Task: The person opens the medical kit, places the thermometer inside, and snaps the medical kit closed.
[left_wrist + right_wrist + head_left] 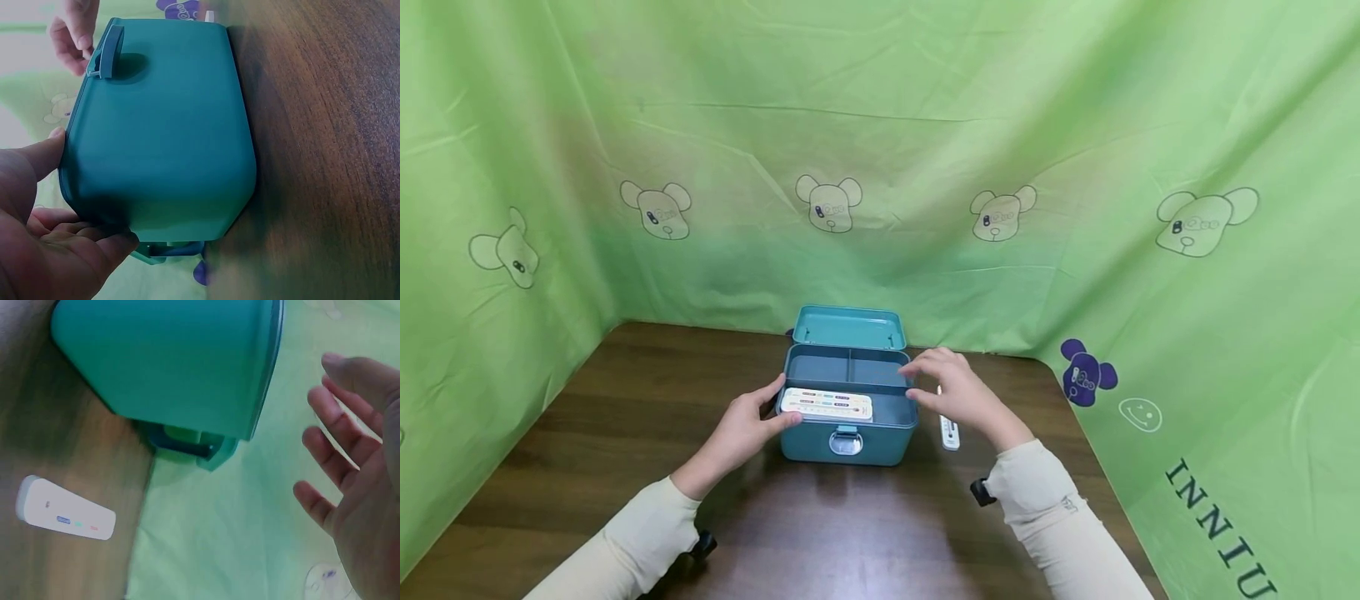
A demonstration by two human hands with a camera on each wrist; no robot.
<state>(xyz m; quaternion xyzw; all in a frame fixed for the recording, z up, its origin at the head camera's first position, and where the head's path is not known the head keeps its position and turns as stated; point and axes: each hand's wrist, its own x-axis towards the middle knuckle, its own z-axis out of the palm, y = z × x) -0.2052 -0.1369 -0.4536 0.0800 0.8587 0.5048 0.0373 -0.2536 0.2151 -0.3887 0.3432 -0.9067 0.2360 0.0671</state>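
Note:
A teal plastic storage box [808,448] stands on the table with its lid [848,327] tipped back. In its front part, on the left, lies a white thermometer card [827,404] with coloured markings. My left hand [747,427] holds the box's front left corner, thumb on the front rim and fingers along the side wall [175,215]. Over the right rim hovers my right hand [951,387], its fingers loosely bent and holding nothing. A second white thermometer [950,433] lies on the table to the right of the box, partly behind that hand in the head view.
Two compartments [818,367] line the back of the box, split by a divider. A silver latch [846,443] sits on its front. The brown wooden table [647,400] meets a green printed curtain [917,275] at the back and both sides.

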